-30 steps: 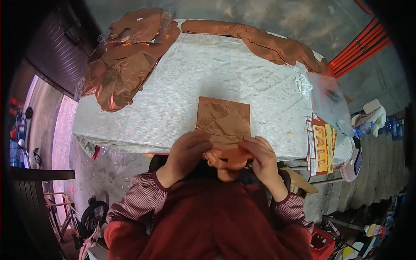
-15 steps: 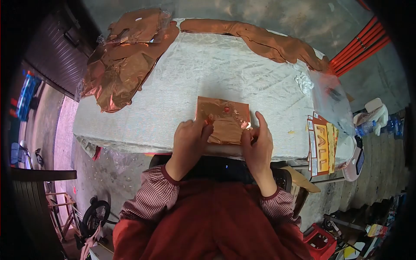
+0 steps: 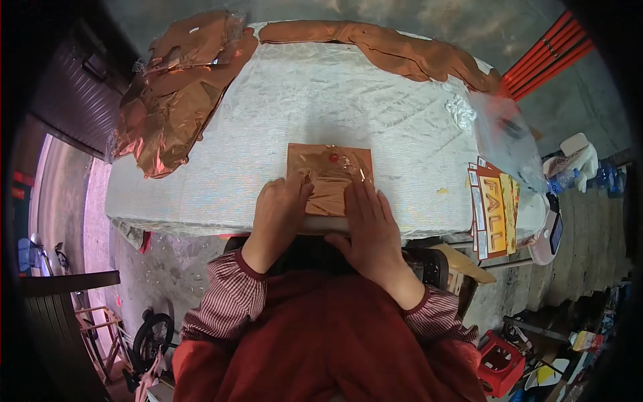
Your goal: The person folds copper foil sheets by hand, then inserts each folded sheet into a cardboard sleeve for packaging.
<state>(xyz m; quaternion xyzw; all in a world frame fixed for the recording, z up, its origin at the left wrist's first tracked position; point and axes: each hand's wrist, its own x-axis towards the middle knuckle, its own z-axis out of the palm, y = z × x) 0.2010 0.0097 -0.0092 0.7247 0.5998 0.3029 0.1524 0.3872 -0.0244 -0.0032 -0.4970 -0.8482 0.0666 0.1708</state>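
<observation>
Pressed flat with its fingers together, the right hand [image 3: 372, 234] rests at four o'clock on the copper foil [image 3: 327, 192]; the left hand [image 3: 276, 213] curls at eight, pinch unclear. Foil lies at twelve, near the table's [image 3: 201, 194] edge. Smoothing seems underway, calling for light, even pressure.

Copper sheet [image 3: 326, 194]: your left hand [image 3: 278, 211] hides its 8 o'clock corner, your right hand [image 3: 372, 231] its 4 o'clock corner.
Left grip: you can't tell whether it pinches the foil.
Red mark [image 3: 334, 158]: too small for you to read.
Printed cards [image 3: 492, 214], 3 o'clock: overlapped, small print illegible.
Red poles [image 3: 549, 53], 2 o'clock: cut off by your view's dark rim.
</observation>
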